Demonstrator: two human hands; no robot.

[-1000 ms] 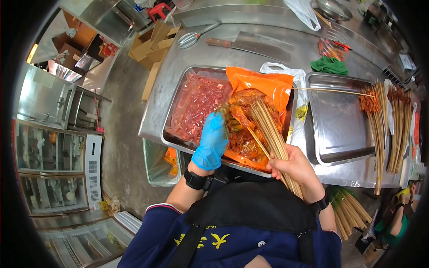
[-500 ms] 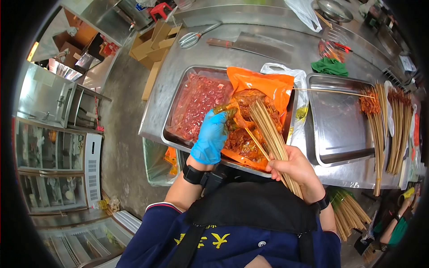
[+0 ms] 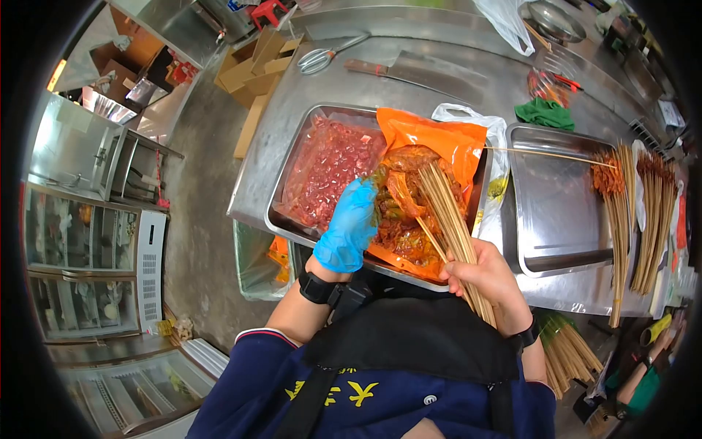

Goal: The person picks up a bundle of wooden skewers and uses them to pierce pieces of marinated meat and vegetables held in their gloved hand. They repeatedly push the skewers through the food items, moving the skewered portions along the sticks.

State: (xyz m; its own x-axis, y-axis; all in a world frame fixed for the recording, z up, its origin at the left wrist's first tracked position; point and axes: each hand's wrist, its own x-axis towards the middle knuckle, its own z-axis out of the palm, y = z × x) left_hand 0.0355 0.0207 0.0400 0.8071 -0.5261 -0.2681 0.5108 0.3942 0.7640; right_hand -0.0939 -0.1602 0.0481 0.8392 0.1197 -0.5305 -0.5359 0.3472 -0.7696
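- Head view: two metal trays (image 3: pixel 563 212), one cleaver (image 3: pixel 431 77), one pair of scissors (image 3: pixel 316 62), one skewer bundle (image 3: pixel 455 230) in hand.
- Marinated meat (image 3: pixel 411 156) lies in the left tray, ahead of and between both hands.
- Blue-gloved left hand (image 3: pixel 349 225) reaches forward, fingers together beside it; pinching, I cannot tell.
- Bare right hand (image 3: pixel 486 274) grips the bundle, slanted.

You are facing a steel worktop (image 3: pixel 329 91) | grey floor (image 3: pixel 205 197) is stretching past its left edge | glass-fronted cabinets (image 3: pixel 88 230) are standing across that floor | a red stool (image 3: pixel 268 12) is standing beyond the worktop's far left corner
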